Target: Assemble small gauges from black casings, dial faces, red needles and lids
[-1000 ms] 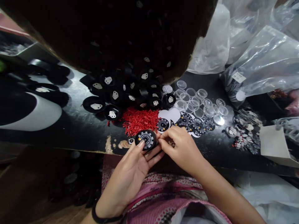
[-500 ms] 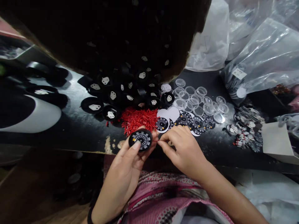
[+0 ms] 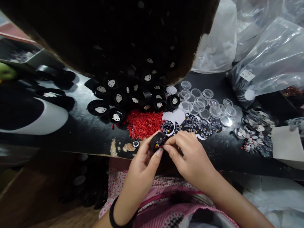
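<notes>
My left hand (image 3: 142,167) grips a round black gauge (image 3: 157,140) by its rim, thumb at the near edge. The gauge is tilted, so its numbered dial shows only in part. Against that dial, the thumb and forefinger of my right hand (image 3: 191,155) are pinched on a thin red pointer (image 3: 160,146); whether it is seated at the centre cannot be made out. Just beyond the hands lies a heap of red pointers (image 3: 143,123). Printed black dial discs (image 3: 191,122) with white backs are spread beside it.
Black gauge housings (image 3: 118,97) spill from a large dark container (image 3: 114,38) at the back. Clear round covers (image 3: 200,102) lie right of centre, near small mechanisms (image 3: 257,134) and a white box (image 3: 286,144). Plastic bags (image 3: 270,60) stand behind. A small ring-shaped part (image 3: 136,144) sits near the table edge.
My left hand has moved right and tipped the gauge, whose dial earlier faced up. The red pointer in my right hand is now at the dial. The small ring-shaped part has come into view.
</notes>
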Demonstrator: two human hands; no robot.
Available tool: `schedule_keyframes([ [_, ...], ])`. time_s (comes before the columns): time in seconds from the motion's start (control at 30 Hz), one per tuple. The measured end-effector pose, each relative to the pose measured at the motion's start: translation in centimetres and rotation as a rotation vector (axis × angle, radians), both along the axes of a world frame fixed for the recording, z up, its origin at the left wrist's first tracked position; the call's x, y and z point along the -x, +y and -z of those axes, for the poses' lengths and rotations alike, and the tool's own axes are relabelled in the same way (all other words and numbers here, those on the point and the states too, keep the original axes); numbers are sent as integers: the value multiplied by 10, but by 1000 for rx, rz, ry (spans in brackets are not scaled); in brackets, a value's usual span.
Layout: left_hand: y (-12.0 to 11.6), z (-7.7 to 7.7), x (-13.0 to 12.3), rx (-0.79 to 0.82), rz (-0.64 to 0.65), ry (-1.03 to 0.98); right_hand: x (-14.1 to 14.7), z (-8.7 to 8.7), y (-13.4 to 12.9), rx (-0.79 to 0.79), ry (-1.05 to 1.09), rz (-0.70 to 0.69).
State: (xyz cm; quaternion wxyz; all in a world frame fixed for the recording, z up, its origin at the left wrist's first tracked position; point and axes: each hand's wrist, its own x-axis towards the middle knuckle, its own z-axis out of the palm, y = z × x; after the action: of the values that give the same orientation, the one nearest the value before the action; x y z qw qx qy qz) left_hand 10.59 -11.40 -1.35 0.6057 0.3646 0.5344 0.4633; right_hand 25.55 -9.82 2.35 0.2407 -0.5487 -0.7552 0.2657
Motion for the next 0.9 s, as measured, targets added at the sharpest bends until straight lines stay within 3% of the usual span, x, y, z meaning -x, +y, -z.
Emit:
schedule_keyframes([
  [0.33, -4, -4, 3, -69, -31, 188, 6, 1, -6, 68, 10, 28],
  [0.47, -2, -5, 8, -80, 35, 227, 6, -2, -6, 81, 43, 38],
  [0.63, 2, -4, 17, 102, 162, -6, 2, -4, -1, -132, -7, -80],
  [0.77, 1, -4, 21, 87, 180, 126, 0, 2, 8, -307, -217, -156],
  [0.9, -7, 10, 15, 133, 85, 174, 0, 4, 10, -357, -270, -166],
])
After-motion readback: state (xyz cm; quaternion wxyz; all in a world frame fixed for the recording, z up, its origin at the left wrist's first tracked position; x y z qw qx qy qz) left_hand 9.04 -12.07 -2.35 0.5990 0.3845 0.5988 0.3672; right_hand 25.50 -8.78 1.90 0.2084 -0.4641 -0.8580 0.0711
